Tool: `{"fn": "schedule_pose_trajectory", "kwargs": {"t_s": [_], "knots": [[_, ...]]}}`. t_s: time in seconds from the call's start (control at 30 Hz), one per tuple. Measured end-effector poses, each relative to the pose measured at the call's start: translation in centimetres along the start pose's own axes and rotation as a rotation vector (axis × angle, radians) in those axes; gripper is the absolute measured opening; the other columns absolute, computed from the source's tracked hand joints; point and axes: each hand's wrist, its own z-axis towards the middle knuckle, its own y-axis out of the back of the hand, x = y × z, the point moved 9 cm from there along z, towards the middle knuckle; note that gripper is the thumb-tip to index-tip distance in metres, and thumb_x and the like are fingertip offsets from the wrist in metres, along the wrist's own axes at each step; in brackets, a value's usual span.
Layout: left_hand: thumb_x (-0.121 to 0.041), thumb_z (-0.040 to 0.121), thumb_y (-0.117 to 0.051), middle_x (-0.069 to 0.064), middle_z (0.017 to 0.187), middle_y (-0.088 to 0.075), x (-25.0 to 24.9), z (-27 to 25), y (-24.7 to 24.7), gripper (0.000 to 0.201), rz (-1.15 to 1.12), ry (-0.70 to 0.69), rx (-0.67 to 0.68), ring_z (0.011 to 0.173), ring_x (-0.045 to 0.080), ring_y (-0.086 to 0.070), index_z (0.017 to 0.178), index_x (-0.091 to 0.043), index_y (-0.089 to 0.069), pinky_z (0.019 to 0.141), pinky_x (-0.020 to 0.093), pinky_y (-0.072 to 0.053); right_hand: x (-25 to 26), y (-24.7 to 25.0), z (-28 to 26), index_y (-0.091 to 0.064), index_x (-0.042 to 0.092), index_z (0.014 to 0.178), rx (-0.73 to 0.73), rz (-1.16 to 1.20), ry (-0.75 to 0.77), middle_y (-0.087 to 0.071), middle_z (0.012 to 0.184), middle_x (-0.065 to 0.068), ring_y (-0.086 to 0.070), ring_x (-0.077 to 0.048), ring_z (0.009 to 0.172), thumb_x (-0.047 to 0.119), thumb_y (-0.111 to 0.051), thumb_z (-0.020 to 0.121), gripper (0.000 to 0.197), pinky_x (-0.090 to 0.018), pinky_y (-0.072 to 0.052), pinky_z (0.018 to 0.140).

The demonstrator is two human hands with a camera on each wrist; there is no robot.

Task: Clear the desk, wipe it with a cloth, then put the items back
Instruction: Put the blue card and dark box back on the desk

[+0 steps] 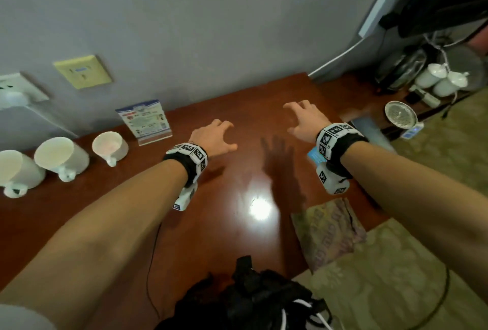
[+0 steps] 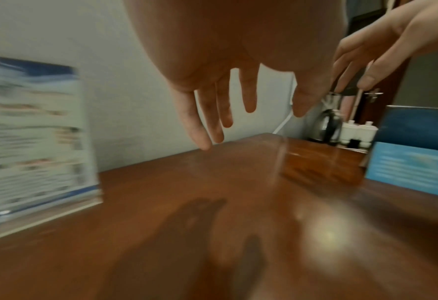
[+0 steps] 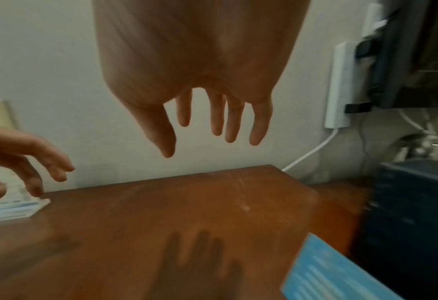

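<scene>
Both hands hover empty over the brown wooden desk. My left hand is above the desk's middle, fingers spread and relaxed, just right of a standing acrylic leaflet holder. My right hand floats near the desk's far right corner, fingers spread too. Three white mugs lie on their sides along the wall at the left. A patterned cloth lies at the desk's right front edge. A blue card lies under my right wrist. In the wrist views the left fingers and right fingers hang straight above bare wood.
Wall sockets sit above the mugs. A lower shelf at the right carries a kettle, white lidded cups and a small round gadget. A black bag with a cable lies at the desk's front edge. A dark blue box stands right.
</scene>
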Motion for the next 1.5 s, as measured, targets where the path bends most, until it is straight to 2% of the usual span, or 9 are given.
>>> {"fn": "schedule_pose_trajectory", "kwargs": {"t_s": [0.13,0.33,0.53,0.7,0.97,1.07,1.2,1.3,1.5], "knots": [[-0.057,0.084,-0.059,0.001,0.145,-0.04,-6.1,2.3,-2.3,0.068,-0.004,-0.086,0.049,0.124,0.027,-0.051,0.143,-0.031,-0.037,0.094,0.042,-0.043,-6.0,-2.1,-1.6,-0.031,0.029,0.147,0.05,0.023,-0.081,-0.032,0.146,-0.012,-0.038,-0.032,0.131,0.024,-0.066,0.087,0.07,-0.046,-0.042,0.102],[-0.055,0.084,-0.059,-0.001,0.146,-0.039,-12.3,3.9,-5.1,0.066,-0.013,-0.17,0.09,0.121,0.025,-0.053,0.142,-0.033,-0.037,0.091,0.038,-0.043,-11.0,-7.4,-3.4,-0.026,0.021,0.149,0.128,0.049,-0.178,-0.032,0.144,-0.014,-0.038,-0.034,0.128,0.029,-0.066,0.089,0.073,-0.048,-0.046,0.097],[-0.052,0.086,-0.059,-0.001,0.147,-0.038,-13.7,4.2,-7.0,0.066,-0.004,-0.17,0.13,0.119,0.024,-0.053,0.144,-0.032,-0.034,0.087,0.034,-0.041,-13.3,-10.1,-3.7,-0.019,0.014,0.151,0.098,-0.021,-0.253,-0.038,0.14,-0.015,-0.04,-0.034,0.127,0.024,-0.062,0.089,0.076,-0.046,-0.044,0.094],[-0.051,0.087,-0.059,0.0,0.146,-0.038,-12.8,4.4,-7.3,0.066,-0.011,-0.131,0.143,0.117,0.023,-0.054,0.145,-0.031,-0.033,0.081,0.03,-0.038,-12.9,-9.6,-2.9,-0.033,0.013,0.145,0.058,-0.028,-0.201,-0.048,0.137,-0.011,-0.049,-0.031,0.123,0.016,-0.059,0.091,0.059,-0.042,-0.047,0.087],[-0.046,0.088,-0.061,0.002,0.142,-0.046,-10.4,4.0,-7.7,0.066,-0.082,-0.086,0.2,0.121,0.023,-0.051,0.145,-0.031,-0.032,0.095,0.038,-0.044,-9.9,-10.1,-1.8,-0.043,0.017,0.138,0.103,-0.05,-0.168,-0.06,0.125,-0.013,-0.059,-0.035,0.114,0.017,-0.056,0.093,0.046,-0.038,-0.048,0.083],[-0.044,0.089,-0.061,0.001,0.14,-0.049,-9.1,3.4,-7.5,0.065,-0.109,-0.064,0.193,0.122,0.022,-0.051,0.145,-0.03,-0.033,0.096,0.038,-0.043,-7.5,-10.1,-1.3,-0.045,0.022,0.138,0.111,-0.052,-0.067,-0.064,0.119,-0.014,-0.061,-0.036,0.109,0.016,-0.051,0.094,0.045,-0.038,-0.049,0.082],[-0.04,0.09,-0.06,-0.001,0.135,-0.054,-6.0,1.8,-6.9,0.06,-0.168,-0.002,0.163,0.119,0.02,-0.053,0.144,-0.031,-0.035,0.093,0.035,-0.044,-1.7,-9.5,-0.3,-0.05,0.027,0.136,0.156,-0.012,0.119,-0.065,0.12,-0.009,-0.061,-0.033,0.108,0.016,-0.049,0.094,0.043,-0.038,-0.049,0.085],[-0.04,0.092,-0.058,-0.004,0.128,-0.06,-2.7,0.1,-5.7,0.051,-0.211,0.057,0.106,0.115,0.019,-0.056,0.14,-0.033,-0.041,0.091,0.034,-0.044,3.6,-8.9,0.0,-0.06,0.025,0.126,0.183,-0.011,0.253,-0.067,0.114,-0.006,-0.061,-0.031,0.106,0.014,-0.049,0.093,0.037,-0.037,-0.048,0.083],[-0.037,0.091,-0.059,-0.007,0.106,-0.07,4.4,-4.5,-3.3,0.028,-0.302,0.158,-0.001,0.098,0.018,-0.065,0.118,-0.035,-0.063,0.087,0.033,-0.049,12.9,-9.3,0.0,-0.062,0.027,0.125,0.199,-0.055,0.435,-0.069,0.116,-0.004,-0.061,-0.027,0.106,0.023,-0.055,0.093,0.033,-0.032,-0.046,0.084]]}}
